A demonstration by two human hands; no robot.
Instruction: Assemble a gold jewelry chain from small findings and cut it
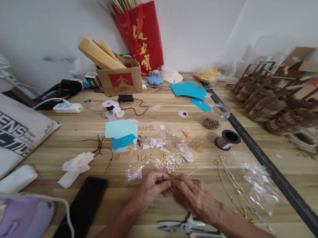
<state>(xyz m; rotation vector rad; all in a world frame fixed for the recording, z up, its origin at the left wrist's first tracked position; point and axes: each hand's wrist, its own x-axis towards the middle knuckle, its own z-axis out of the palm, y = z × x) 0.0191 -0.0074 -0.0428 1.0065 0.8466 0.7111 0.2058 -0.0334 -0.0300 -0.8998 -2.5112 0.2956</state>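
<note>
My left hand (155, 186) and my right hand (196, 197) meet at the fingertips over the front middle of the table. Both are closed in a pinch, and whatever lies between the fingers is too small to make out. A faint thin line seems to hang below the left hand. Just beyond the fingertips lie silver and gold jewelry findings (168, 161), loose and in small clear bags. Scissors (189, 226) with pale handles lie under my right wrist, their blades pointing left. Gold and silver chains (234, 187) are laid out to the right.
A black phone (78, 215) lies left of my forearm, near a purple device (15, 225). Right of the findings stand a spool of wire (227, 140) and a cup of beads (212, 122). Brown baskets (272, 97) crowd the far right, past a dark strip (255, 147).
</note>
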